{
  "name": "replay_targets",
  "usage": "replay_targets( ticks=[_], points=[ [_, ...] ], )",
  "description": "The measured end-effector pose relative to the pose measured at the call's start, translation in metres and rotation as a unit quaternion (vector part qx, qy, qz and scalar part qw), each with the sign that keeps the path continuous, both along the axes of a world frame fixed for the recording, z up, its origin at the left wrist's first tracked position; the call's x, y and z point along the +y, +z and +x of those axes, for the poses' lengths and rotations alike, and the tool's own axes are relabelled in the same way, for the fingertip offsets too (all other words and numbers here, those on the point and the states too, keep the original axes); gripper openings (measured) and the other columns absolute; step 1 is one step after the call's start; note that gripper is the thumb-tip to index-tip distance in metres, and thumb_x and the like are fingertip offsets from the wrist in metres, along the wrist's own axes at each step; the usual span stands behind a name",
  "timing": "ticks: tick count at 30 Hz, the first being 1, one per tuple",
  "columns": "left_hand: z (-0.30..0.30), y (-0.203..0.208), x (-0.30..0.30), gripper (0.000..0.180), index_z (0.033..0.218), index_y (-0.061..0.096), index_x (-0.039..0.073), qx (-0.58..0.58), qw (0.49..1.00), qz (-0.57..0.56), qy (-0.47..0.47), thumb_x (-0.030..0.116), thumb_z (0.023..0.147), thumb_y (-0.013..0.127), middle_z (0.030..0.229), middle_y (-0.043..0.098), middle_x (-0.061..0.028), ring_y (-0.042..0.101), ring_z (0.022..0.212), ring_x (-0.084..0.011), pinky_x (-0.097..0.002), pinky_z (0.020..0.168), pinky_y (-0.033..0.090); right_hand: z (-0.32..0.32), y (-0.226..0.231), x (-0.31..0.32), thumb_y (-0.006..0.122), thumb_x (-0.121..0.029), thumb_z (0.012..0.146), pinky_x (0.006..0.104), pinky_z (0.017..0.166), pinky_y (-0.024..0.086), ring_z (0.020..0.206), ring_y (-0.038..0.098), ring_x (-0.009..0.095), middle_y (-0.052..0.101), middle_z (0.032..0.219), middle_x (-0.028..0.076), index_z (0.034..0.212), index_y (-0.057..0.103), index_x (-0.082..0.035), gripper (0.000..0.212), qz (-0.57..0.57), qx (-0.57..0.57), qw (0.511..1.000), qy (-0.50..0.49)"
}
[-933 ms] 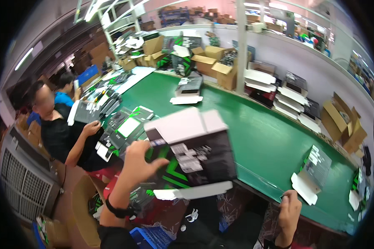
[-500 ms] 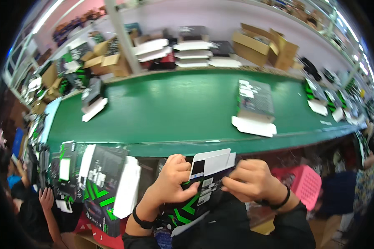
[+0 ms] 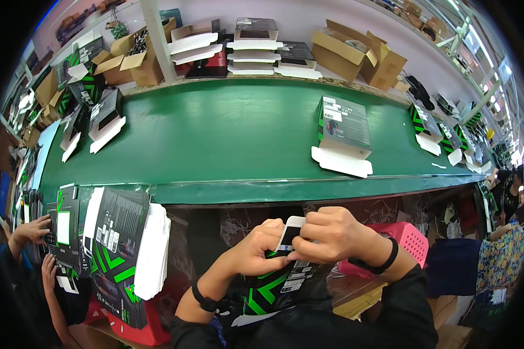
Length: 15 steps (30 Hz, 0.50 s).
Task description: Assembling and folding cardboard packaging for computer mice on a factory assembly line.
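Observation:
In front of my body is a black-and-green cardboard box (image 3: 268, 294), its upper end between my two hands. My left hand (image 3: 258, 251) is closed on the box's left upper edge, thumb across the printed face. Closed too, my right hand (image 3: 327, 237) pinches the same end, close beside the left. A white end flap (image 3: 295, 221) with a dark patch shows between them; the rest of that end is behind my right fingers. Left of my hands, a stack of flat black-and-green cartons (image 3: 119, 238) with white flaps lies on a red stool (image 3: 148, 326).
Beyond my hands runs a green conveyor (image 3: 215, 139) with an open-flapped box (image 3: 346, 131) on it and others at both ends. Brown cartons (image 3: 343, 55) stand on the back ledge. A pink basket (image 3: 411, 241) is at right. A co-worker's hand (image 3: 36, 230) touches cartons at left.
My right hand has moved in against my left. The white flaps that stood up from the box are now mostly folded down or hidden. The whole view has shifted.

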State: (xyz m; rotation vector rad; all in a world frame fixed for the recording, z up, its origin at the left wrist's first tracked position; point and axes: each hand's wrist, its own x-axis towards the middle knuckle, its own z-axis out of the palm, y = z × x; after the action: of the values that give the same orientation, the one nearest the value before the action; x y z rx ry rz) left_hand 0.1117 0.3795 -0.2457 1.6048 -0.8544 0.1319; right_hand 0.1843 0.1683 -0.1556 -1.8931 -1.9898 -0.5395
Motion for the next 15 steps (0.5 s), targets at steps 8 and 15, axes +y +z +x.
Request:
replay_targets(
  ticks=[8,15],
  points=[
    [-0.004,0.004,0.004,0.018,0.092,0.072,0.005,0.01,0.999,0.021,0.024,0.009,0.074,0.073,0.088,0.066,-0.009,0.056,0.089,-0.0312,-0.0427,0.086,0.039,0.005,0.0,0.008,0.082,-0.031,0.078,0.0278,0.047,0.038,0.056,0.048,0.013,0.05,0.068,-0.003,0.073,0.06,-0.013,0.029,0.04,-0.011,0.999,-0.032],
    [0.012,0.01,-0.015,0.015,0.087,0.068,0.007,-0.018,0.999,0.043,0.009,0.013,0.074,0.073,0.085,0.06,-0.0092,0.052,0.083,-0.0309,-0.0442,0.084,0.04,0.013,0.003,-0.011,0.073,-0.03,0.081,0.0297,0.051,0.046,0.065,0.054,0.016,0.048,0.072,-0.001,0.079,0.057,-0.013,0.023,-0.029,-0.002,1.0,0.006]
  ],
)
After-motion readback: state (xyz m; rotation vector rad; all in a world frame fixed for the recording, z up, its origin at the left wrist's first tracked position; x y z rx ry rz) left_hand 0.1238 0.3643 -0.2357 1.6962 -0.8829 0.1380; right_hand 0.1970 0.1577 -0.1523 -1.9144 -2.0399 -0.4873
